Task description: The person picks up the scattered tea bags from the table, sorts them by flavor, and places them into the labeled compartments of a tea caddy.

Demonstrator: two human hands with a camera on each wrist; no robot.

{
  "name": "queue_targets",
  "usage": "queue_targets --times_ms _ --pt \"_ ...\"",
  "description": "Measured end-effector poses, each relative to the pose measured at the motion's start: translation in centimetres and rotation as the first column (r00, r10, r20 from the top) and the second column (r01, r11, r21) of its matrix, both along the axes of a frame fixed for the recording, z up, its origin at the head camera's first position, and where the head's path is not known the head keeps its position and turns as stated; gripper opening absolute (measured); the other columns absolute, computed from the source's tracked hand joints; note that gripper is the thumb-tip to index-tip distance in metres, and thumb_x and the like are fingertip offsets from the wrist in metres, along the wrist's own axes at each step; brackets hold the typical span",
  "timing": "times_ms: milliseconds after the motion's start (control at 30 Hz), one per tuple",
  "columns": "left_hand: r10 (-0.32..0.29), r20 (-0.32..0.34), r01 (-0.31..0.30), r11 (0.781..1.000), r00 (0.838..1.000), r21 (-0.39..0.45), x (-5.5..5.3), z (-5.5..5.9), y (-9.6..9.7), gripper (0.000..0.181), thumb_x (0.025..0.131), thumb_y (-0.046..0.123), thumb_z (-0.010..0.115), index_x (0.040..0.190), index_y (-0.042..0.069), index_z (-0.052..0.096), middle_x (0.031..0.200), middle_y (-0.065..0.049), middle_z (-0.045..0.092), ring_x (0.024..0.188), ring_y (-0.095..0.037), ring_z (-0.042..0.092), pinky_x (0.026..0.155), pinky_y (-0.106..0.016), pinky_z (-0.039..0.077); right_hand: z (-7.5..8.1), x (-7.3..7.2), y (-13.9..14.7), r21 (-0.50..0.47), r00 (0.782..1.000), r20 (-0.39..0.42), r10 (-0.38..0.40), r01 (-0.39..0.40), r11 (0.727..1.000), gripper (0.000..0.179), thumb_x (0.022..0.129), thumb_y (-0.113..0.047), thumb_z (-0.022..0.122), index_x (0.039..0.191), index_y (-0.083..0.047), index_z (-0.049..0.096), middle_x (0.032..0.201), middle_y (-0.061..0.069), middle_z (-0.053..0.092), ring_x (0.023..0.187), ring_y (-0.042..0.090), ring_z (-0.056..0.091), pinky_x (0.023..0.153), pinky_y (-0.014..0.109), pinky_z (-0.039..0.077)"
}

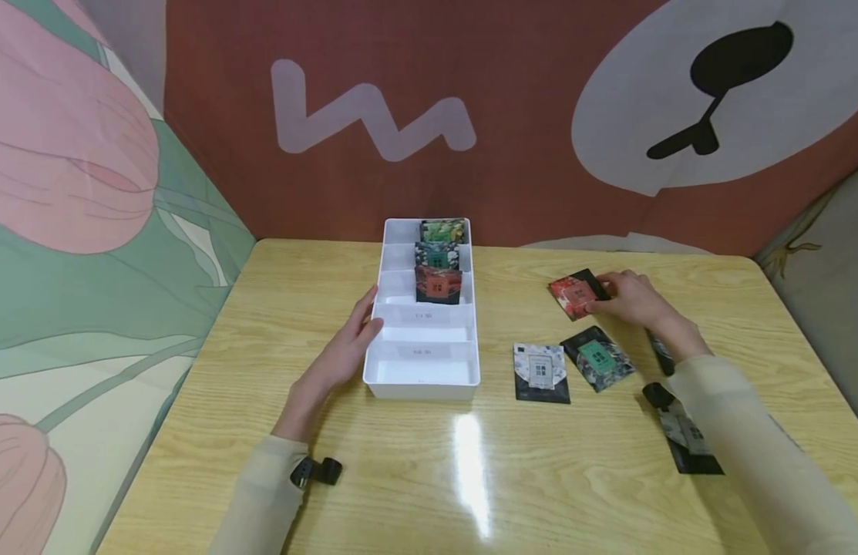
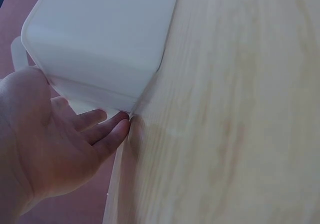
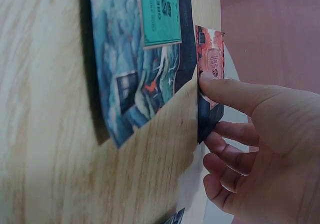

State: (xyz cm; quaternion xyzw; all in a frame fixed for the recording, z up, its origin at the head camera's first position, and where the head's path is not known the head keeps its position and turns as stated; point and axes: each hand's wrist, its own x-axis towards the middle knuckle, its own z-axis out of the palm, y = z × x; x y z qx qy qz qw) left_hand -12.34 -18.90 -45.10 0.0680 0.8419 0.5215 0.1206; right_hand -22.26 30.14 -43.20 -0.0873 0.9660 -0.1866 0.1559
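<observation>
A long white divided box (image 1: pixel 422 370) stands on the table, with tea sachets upright in its back three compartments. My left hand (image 1: pixel 344 348) rests against the box's left side; in the left wrist view its fingertips (image 2: pixel 117 134) touch near the bottom edge. At the right, my right hand (image 1: pixel 633 301) pinches a red-and-black tea sachet (image 1: pixel 574 293) at its right edge. In the right wrist view the thumb (image 3: pixel 227 92) presses on the sachet's printed face. A green-labelled sachet (image 1: pixel 598 358) lies on the table just in front of it.
A white-and-black sachet (image 1: pixel 542 374) lies right of the box. More dark sachets (image 1: pixel 692 439) lie near and partly under my right forearm. The two front compartments carry small printed labels. A brown patterned cloth (image 1: pixel 331 200) hangs along the table's back edge.
</observation>
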Motion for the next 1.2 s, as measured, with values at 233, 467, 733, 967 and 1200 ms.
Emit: queue_targets --times_ms 233,467,733,967,1200 --pt "-0.009 0.009 0.009 1.0 1.0 0.007 0.0 0.2 -0.1 0.063 0.107 0.044 0.035 0.161 0.034 0.003 0.166 -0.013 0.018 0.146 -0.039 0.032 0.119 -0.056 0.026 0.3 0.1 0.1 -0.049 0.998 0.044 -0.04 0.042 0.998 0.051 0.099 -0.025 0.06 0.134 0.011 0.05 0.124 0.035 0.055 0.108 0.045 0.057 0.087 0.057 0.049" --pt "-0.01 0.014 0.01 1.0 1.0 0.015 0.0 0.4 0.0 0.063 0.108 0.043 0.035 0.161 0.033 0.003 0.165 -0.014 0.018 0.146 -0.039 0.033 0.119 -0.056 0.027 0.5 0.3 0.0 -0.069 0.998 0.011 -0.064 0.065 0.996 0.033 0.098 -0.021 0.061 0.115 0.008 0.062 0.11 0.027 0.063 0.093 0.035 0.062 0.076 0.047 0.051" --pt "-0.007 0.017 0.007 1.0 1.0 0.001 0.1 0.2 -0.1 0.063 0.107 0.045 0.034 0.16 0.035 0.002 0.167 -0.012 0.015 0.147 -0.038 0.031 0.12 -0.055 0.024 0.6 0.5 0.3 -0.062 0.998 0.019 -0.059 0.06 0.996 0.032 0.099 -0.024 0.06 0.112 0.004 0.067 0.109 0.023 0.067 0.09 0.031 0.062 0.074 0.044 0.051" --pt "-0.011 0.018 0.011 1.0 1.0 -0.002 0.1 0.1 0.0 0.062 0.108 0.042 0.034 0.161 0.033 0.002 0.166 -0.013 0.015 0.147 -0.038 0.03 0.12 -0.055 0.024 0.7 0.7 0.5 -0.09 0.997 -0.054 -0.05 0.045 0.995 0.034 0.1 -0.026 0.06 0.112 0.004 0.069 0.107 0.024 0.069 0.09 0.032 0.064 0.075 0.046 0.052" --pt "-0.011 0.016 0.011 1.0 1.0 0.012 -0.1 0.0 -0.1 0.062 0.108 0.041 0.035 0.16 0.034 0.003 0.166 -0.012 0.016 0.146 -0.038 0.033 0.119 -0.055 0.026 1.1 0.8 -0.1 -0.152 0.991 -0.119 -0.06 0.042 0.988 0.033 0.1 -0.028 0.06 0.113 0.001 0.069 0.107 0.022 0.069 0.087 0.027 0.062 0.068 0.033 0.048"
